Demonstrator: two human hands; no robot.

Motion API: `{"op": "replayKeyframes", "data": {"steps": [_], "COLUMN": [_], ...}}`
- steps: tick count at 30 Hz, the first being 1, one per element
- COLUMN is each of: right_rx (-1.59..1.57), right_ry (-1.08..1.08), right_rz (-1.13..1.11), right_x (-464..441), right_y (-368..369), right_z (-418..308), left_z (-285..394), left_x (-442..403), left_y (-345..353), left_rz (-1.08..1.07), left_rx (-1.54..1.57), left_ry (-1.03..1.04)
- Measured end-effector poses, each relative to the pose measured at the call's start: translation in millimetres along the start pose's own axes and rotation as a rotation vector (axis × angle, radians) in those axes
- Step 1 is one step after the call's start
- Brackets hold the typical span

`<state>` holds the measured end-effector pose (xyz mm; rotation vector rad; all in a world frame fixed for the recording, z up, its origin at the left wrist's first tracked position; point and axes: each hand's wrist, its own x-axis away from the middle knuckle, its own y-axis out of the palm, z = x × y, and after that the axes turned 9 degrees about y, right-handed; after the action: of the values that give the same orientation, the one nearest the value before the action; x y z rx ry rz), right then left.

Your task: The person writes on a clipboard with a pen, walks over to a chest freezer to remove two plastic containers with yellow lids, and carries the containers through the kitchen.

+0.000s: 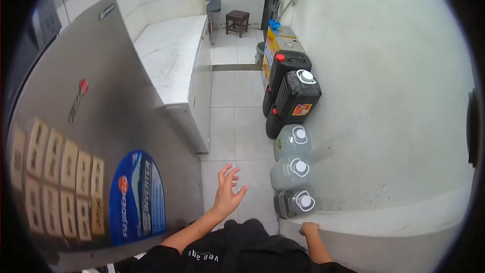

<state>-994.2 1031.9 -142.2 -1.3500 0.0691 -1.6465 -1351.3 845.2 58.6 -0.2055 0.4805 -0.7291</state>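
Observation:
My left hand is raised over the tiled floor in the lower middle, its fingers curved and apart, with nothing in it. My right hand is at the lower right, its fingers curled, beside a low white ledge. Just beyond it stands a dark jug with a white cap; whether the hand touches or holds anything is hidden. Two clear jugs with white caps stand farther along the wall.
A steel refrigerator with labels rises on the left, with a white chest beyond it. Black containers and yellow boxes line the right wall. A brown stool and a grey bin stand farther back.

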Motion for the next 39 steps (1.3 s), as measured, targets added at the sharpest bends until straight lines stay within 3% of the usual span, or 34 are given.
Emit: {"op": "replayKeyframes", "data": {"steps": [2, 4, 5, 7, 8, 10, 11, 13, 15, 17, 19, 20, 23, 26, 27, 34, 36, 37, 39], "right_rx": [-0.086, -0.182, -0.262, -0.297, -0.340, -0.331, -0.409, -0.276, -0.437, -0.415, -0.415, -0.402, -0.065, -0.265, -0.312, -0.521, -0.595, -0.635, -0.577], "right_ry": [-0.147, -0.246, -0.339, -0.400, -0.365, -0.468, -0.554, -0.704, -0.932, -1.054, -1.075, -1.079, -1.077, -1.033, -0.921, -0.853, -0.794, -0.771, -0.797], "right_rz": [-0.198, -0.155, -0.109, -0.270, 0.048, 0.270, 0.311, 0.415, 0.474, 0.406, 0.196, 0.195, 0.082, 0.201, 0.022, 0.146, 0.205, 0.096, 0.128], "right_x": [-51, -83, -104, -205, -159, -228, -255, -245, -263, -243, -250, -256, -290, -336, -339, -446, -491, -512, -548], "right_y": [-2, -40, -66, -161, -242, -319, -363, -484, -568, -652, -710, -740, -781, -817, -844, -994, -1035, -1062, -1125], "right_z": [2, -4, -6, -26, -33, -67, -88, -135, -194, -238, -286, -300, -347, -344, -336, -303, -316, -329, -361], "left_z": [-1, -11, -17, -52, -67, -87, -93, -107, -120, -140, -166, -181, -220, -278, -293, -339, -366, -376, -395], "left_x": [-44, -93, -120, -190, -214, -255, -271, -309, -345, -389, -431, -455, -535, -645, -675, -937, -990, -999, -1062], "left_y": [-3, -9, -9, -27, -37, -57, -67, -84, -94, -95, -93, -92, -81, -87, -80, -60, -51, -52, -58], "left_rz": [-0.125, -0.100, -0.065, 0.023, 0.138, 0.307, 0.316, 0.478, 0.483, 0.500, 0.526, 0.550, 0.524, 0.435, 0.404, 0.125, 0.127, 0.131, 0.152], "left_rx": [0.057, 0.035, 0.022, -0.052, -0.116, -0.111, -0.131, -0.140, -0.192, -0.272, -0.257, -0.242, -0.205, -0.111, -0.088, 0.001, -0.164, -0.173, -0.080], "left_ry": [0.030, 0.078, 0.117, 0.078, 0.045, 0.016, 0.002, -0.128, -0.140, -0.109, -0.133, -0.143, -0.177, -0.141, -0.153, -0.244, 0.118, 0.080, 0.087]}}
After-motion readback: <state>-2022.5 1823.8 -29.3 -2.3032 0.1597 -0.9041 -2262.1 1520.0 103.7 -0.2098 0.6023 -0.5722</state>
